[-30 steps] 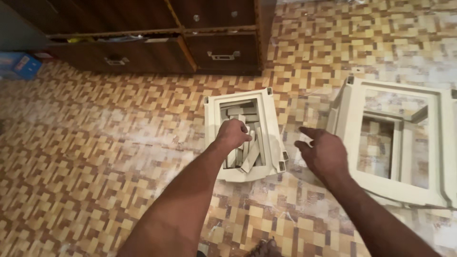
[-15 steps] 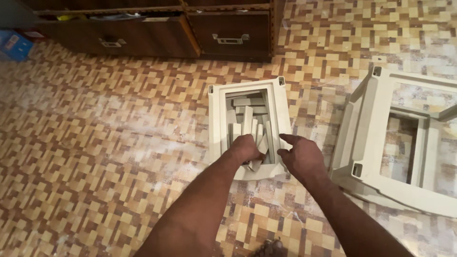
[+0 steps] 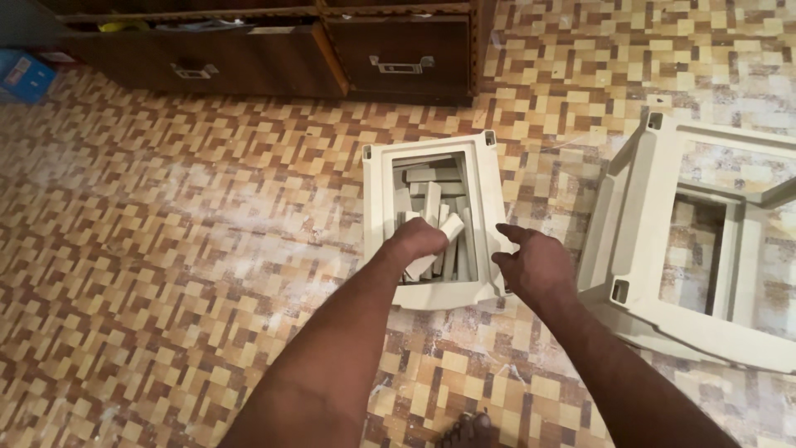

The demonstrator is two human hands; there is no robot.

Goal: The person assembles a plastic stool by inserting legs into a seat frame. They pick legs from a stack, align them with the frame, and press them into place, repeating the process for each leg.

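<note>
Fingers of the left hand clench a pale block inside the cream frame, which lies on the patterned floor w/ more pale blocks piled within. Right hand hovers over the frame's right rim, index finger out, grasping nothing. Larger cream frame lies near, at right. Dark wooden drawers stand beyond; blue box sits far upper left.
</note>
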